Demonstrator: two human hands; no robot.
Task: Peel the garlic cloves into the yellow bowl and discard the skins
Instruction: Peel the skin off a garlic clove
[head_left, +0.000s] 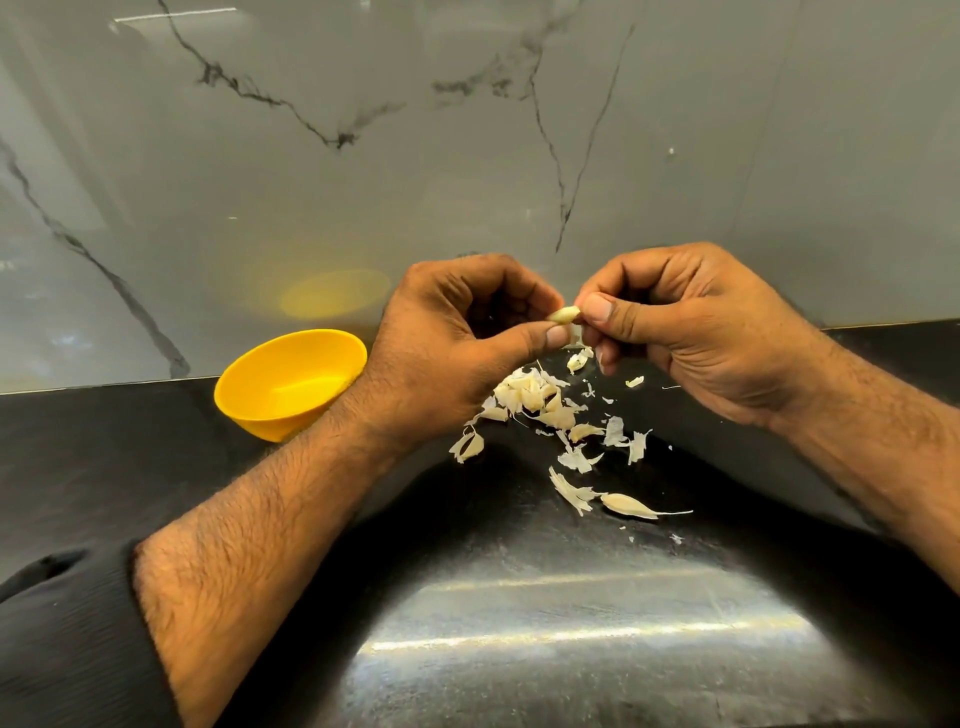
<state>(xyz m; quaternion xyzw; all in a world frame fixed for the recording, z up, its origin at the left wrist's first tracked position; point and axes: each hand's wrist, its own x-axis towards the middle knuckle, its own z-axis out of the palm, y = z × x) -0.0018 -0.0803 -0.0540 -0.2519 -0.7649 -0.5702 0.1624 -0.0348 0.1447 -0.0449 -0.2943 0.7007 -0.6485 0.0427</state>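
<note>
My left hand (452, 338) and my right hand (691, 322) meet above the black counter, both pinching one small pale garlic clove (564, 314) between thumb and fingertips. A strip of skin (575, 338) hangs from the clove under my right thumb. Below the hands lies a heap of garlic cloves and skins (530, 397), with loose papery flakes (618, 434) spread to the right. One unpeeled clove (626, 505) with a long tail lies nearer to me. The yellow bowl (244, 387) stands left of my left wrist; the part of its inside that shows holds nothing.
A grey marble wall (467, 130) with dark veins rises right behind the bowl and hands. The glossy black counter (545, 623) stretches toward me between my forearms. A dark sleeve (67, 649) covers my left upper forearm.
</note>
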